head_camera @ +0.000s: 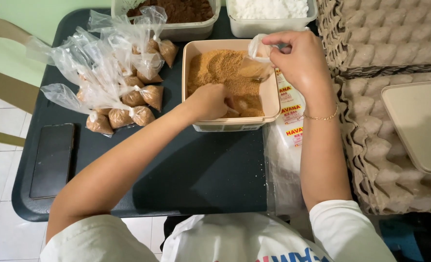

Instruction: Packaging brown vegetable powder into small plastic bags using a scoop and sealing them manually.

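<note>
From my remote seat I see the left hand curled down inside the beige tub, its fingers buried in the brown sugar, apparently scooping, though I cannot tell exactly what it grips; the right hand pinches the mouth of a small clear bag held over the tub's far right corner. If that pinch slips, the bag could sag and spill sugar onto the dark table. A pile of tied, filled bags lies left of the tub. A flat white pack of empty bags with yellow-and-red labels lies just right of it, beside grey egg trays
</note>
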